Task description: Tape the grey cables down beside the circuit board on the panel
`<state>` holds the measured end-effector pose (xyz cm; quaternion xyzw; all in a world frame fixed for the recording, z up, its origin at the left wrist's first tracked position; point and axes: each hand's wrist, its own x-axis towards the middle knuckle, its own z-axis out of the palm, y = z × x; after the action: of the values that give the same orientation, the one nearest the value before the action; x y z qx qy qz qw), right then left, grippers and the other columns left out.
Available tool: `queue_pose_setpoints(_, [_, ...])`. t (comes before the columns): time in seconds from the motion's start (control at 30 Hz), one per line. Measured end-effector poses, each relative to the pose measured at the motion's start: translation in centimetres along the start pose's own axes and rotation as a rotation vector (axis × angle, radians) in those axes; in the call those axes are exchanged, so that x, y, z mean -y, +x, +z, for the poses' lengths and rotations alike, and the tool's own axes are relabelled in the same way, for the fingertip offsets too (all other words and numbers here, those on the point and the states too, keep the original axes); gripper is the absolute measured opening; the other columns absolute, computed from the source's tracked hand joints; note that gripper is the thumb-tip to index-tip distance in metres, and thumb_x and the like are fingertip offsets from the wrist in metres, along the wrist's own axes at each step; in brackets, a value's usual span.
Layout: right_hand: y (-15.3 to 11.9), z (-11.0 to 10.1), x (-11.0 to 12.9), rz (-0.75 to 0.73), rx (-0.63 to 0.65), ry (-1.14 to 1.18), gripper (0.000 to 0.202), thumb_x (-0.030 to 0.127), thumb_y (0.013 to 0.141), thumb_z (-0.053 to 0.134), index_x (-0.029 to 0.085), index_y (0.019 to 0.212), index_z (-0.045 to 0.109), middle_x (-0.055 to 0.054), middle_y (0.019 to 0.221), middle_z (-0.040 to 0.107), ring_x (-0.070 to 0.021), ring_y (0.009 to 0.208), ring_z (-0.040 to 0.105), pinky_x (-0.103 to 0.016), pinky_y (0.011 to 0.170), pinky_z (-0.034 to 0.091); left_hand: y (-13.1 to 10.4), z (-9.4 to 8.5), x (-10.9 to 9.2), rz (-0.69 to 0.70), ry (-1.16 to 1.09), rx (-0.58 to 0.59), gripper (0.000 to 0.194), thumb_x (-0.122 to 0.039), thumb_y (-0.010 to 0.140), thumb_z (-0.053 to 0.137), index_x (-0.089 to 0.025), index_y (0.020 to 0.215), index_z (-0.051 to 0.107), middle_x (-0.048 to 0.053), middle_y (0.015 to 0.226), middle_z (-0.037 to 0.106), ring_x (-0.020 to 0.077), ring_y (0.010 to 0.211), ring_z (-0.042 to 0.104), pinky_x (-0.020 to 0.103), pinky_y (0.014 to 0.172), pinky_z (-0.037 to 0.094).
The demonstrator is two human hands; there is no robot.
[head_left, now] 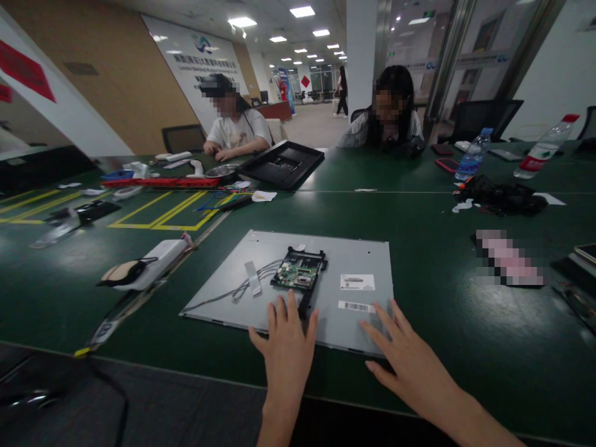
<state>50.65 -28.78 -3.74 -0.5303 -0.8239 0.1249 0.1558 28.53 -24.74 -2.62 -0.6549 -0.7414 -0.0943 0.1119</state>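
A flat grey metal display panel (pixel 367 254) lies back side up on the green table in front of me. Near its middle sits a black plastic bracket (pixel 310 302) with a green circuit board (pixel 296 275) on it. Grey cables (pixel 218 300) run from the board to the panel's left corner, held by a strip of tape (pixel 252 277). My left hand (pixel 287 338) is spread over the panel's front edge, fingertips just below the board. Over the right front corner, by a barcode label (pixel 356 307), my right hand (pixel 404 354) is spread too. Neither hand holds anything; contact with the panel is unclear.
A white power strip (pixel 151 264) lies to the left, and a black display frame (pixel 284 164) at the back. Two bottles, one a water bottle (pixel 474 155), stand at the back right near a black bundle (pixel 503 194). Two people sit across the table (pixel 419 217).
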Motion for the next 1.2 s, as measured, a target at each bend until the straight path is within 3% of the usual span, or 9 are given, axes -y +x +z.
queue_pose_setpoints(0.27, [2.1,-1.3,0.3,-0.084,0.148,-0.015,0.055,0.041,0.09,0.052,0.028,0.142,0.043,-0.011,0.154,0.032,-0.0395,0.142,0.018,-0.056,0.109,0.033,1.0,0.8,1.6,-0.061,0.051,0.05,0.058,-0.041,0.095,0.034,-0.011,0.145,0.036,0.021,0.145,0.041,0.036,0.136,0.033,0.07,0.105,0.014])
queue_pose_setpoints(0.43, [3.6,-1.2,0.0,-0.146,0.178,-0.022,0.053,0.039,0.092,0.049,0.027,0.143,0.041,-0.011,0.154,0.031,-0.0382,0.142,0.02,-0.059,0.111,0.025,1.8,1.0,2.6,-0.093,0.05,0.082,0.059,-0.043,0.095,0.033,-0.013,0.146,0.033,0.018,0.147,0.038,0.035,0.138,0.03,0.07,0.104,0.015])
queue_pose_setpoints(0.6, [5.3,-1.2,0.0,-0.198,0.239,0.017,0.055,0.047,0.093,0.044,0.027,0.143,0.04,-0.01,0.153,0.032,-0.0383,0.142,0.018,-0.062,0.11,0.02,2.7,1.1,3.9,-0.112,0.037,0.103,0.061,-0.044,0.095,0.034,-0.011,0.147,0.031,0.018,0.148,0.037,0.0342,0.139,0.028,0.069,0.105,0.016])
queue_pose_setpoints(1.2, [9.8,-0.2,3.2,-0.278,0.249,0.074,0.057,0.049,0.091,0.045,0.021,0.14,0.041,-0.015,0.152,0.033,-0.0402,0.141,0.017,-0.064,0.11,0.017,5.6,2.4,9.4,-0.158,-0.018,0.129,0.062,-0.049,0.095,0.03,-0.013,0.146,0.033,0.018,0.149,0.034,0.0355,0.14,0.026,0.071,0.104,0.015])
